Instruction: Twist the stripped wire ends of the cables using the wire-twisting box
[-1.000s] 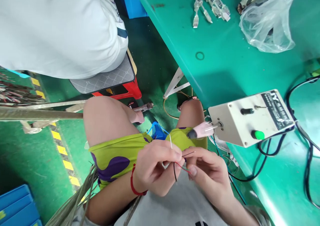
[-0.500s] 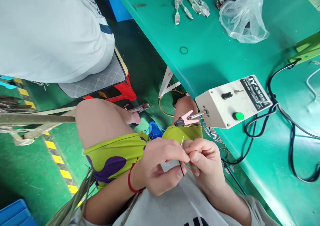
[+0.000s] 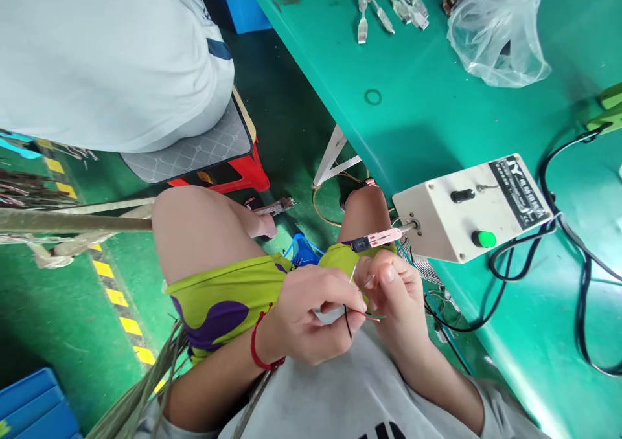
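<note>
My left hand (image 3: 318,316), with a red cord bracelet (image 3: 257,342) on its wrist, pinches the end of a thin cable over my lap. From its fingertips fan out a white wire (image 3: 352,272), a black wire (image 3: 347,322) and a red wire (image 3: 370,317); a green tip shows beside the red one. My right hand (image 3: 401,296) is just to the right, its fingers curled and the thumb pressed to them. A thin strand lies by its fingertips, but what they grip is hidden. Above my hands, a pink clip (image 3: 381,238) sits on the shaft of a white box (image 3: 466,209).
The green table (image 3: 389,125) carries clear-ended USB cables (image 3: 403,2), a plastic bag (image 3: 500,37) and black cords (image 3: 515,245). At left, a person in a light shirt (image 3: 116,57) sits on a red stool (image 3: 247,170). A bundle of grey cables (image 3: 146,374) lies beside my left arm.
My right hand has drawn slightly away from the wire ends, which now show free between the hands. The pink clip has turned and looks closed. The view has shifted a little.
</note>
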Available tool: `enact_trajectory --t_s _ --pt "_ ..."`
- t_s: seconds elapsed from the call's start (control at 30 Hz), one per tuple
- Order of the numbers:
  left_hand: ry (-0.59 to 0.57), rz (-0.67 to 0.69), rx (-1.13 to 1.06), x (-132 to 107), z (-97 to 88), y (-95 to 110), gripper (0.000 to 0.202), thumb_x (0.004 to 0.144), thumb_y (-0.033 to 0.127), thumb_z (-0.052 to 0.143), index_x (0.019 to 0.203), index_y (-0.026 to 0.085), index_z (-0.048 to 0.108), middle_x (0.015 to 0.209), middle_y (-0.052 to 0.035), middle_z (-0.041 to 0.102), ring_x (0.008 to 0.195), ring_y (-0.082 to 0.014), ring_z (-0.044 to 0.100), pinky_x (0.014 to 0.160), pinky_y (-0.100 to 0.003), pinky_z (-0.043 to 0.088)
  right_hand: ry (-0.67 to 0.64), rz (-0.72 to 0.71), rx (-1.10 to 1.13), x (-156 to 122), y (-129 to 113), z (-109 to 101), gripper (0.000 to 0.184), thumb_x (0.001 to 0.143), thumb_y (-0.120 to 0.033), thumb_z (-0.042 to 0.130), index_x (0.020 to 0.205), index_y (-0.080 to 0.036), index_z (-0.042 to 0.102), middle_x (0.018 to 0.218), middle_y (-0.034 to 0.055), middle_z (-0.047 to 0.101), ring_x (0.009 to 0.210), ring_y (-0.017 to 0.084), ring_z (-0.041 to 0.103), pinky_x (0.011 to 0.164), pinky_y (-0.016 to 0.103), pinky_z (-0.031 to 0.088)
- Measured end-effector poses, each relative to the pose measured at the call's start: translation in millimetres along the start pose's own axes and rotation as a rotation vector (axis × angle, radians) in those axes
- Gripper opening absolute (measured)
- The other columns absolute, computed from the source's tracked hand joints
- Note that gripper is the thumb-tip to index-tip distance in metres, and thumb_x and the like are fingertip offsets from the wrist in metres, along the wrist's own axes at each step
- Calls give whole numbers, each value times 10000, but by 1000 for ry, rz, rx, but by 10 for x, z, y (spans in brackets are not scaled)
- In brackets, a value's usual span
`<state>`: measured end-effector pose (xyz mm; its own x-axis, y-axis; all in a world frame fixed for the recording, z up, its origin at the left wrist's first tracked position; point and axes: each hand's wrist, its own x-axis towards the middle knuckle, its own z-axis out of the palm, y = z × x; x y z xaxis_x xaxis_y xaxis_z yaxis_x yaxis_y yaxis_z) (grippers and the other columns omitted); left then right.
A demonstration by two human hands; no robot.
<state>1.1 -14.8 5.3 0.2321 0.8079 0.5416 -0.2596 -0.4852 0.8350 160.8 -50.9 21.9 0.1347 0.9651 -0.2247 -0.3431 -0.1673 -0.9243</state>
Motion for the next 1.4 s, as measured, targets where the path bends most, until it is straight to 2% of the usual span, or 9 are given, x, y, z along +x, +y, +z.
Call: enact_trajectory --t_s 0.17,0.27,0.37,0.47,0.63,0.77,0.93,1.13,1.4 --pt "93 -3 -26 5 -29 -31 20 1107 197 724 1105 217 724 735 18 724 531 -102 571 525 -223 479 -72 -185 -70 -6 -6 -21 382 1147 -484 722 844 -254 757 593 -25 555 575 189 465 592 344 374" --pt "96 14 2 15 -44 -36 30 1142 233 708 1140 213 729 769 8 761 543 -96 567 542 -217 494 -171 -363 -159 -79 -21 -18 128 1087 -382 812 1033 -268 790 674 -24 609 610 191 506 610 351 409" --pt "72 35 46 20 -54 -35 40 1138 210 699 1167 210 727 805 -11 805 582 -112 612 562 -224 528 -202 -422 -215 -136 -26 -1 209 1040 -333 878 1228 -289 798 656 -52 587 595 188 497 603 347 435" --pt "74 45 49 13 -58 -34 96 1121 161 688 1199 203 726 796 -15 799 635 -127 663 591 -223 561 -103 -317 -173 -124 -13 2 132 1089 -379 820 1171 -276 822 711 -15 635 652 204 554 606 341 444" --pt "123 5 92 4 -99 -32 242 1025 37 727 1194 210 719 880 -15 763 657 -109 659 586 -198 568 -10 -91 13 97 -44 27 386 1129 -543 715 938 -239 856 654 7 644 583 183 501 549 323 373" --pt "168 -55 83 42 -138 -63 228 1021 30 742 1150 215 708 869 8 711 621 -89 575 526 -182 470 -48 60 124 275 -92 66 495 1041 -690 801 1201 -235 910 721 10 684 579 161 487 553 307 377" --pt "210 -106 28 103 -138 -125 72 1105 140 723 1111 211 709 850 -5 712 642 -105 575 548 -199 475 -85 45 229 336 -90 111 504 1031 -701 837 1275 -269 924 649 -34 582 550 143 387 545 299 346" --pt "225 -192 -86 154 -127 -137 47 1127 194 738 1085 209 724 840 -12 717 681 -121 622 591 -214 510 -213 74 300 359 -130 120 457 1188 -584 654 1398 -251 886 497 -127 226 457 135 170 519 314 255" --pt "173 -259 -184 203 -91 -135 71 1151 229 717 1083 211 708 840 -7 673 718 -128 625 596 -218 487 -273 71 307 372 -110 35 348 1208 -515 630 1307 -316 897 529 -112 207 479 132 117 531 322 196"
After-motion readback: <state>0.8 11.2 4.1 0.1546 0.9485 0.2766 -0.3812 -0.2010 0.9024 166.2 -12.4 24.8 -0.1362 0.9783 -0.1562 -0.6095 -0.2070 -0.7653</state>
